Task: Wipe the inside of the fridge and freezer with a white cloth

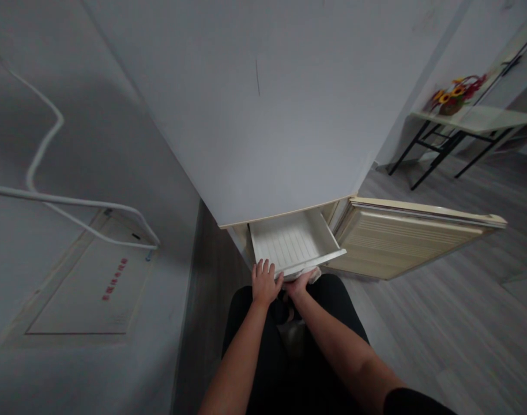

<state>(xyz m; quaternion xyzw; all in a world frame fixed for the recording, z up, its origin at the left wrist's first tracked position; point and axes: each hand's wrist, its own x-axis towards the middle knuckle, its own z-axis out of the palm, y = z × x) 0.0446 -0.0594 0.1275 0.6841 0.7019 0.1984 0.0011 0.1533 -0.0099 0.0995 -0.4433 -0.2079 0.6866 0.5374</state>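
Observation:
A white freezer drawer (289, 239) with a ribbed bottom is pulled partway out of a small refrigerator (272, 144), and nothing lies in it. My left hand (264, 282) grips the drawer's front left corner, fingers over the edge and thumb toward the front panel. At the drawer's front, lower down, my right hand (298, 282) is closed on a white cloth (314, 275), pressed to the underside of the front edge. Its fingertips are hidden beneath the drawer. The refrigerator door (410, 239) stands wide open to the right.
My knees (341, 294) are right below the drawer. Close on the left is a wall with a white cable (42, 150) and a panel (90, 282) with red lettering. A table (484, 120) with a flower basket (451, 106) stands far right, on grey wood-look flooring (454, 323).

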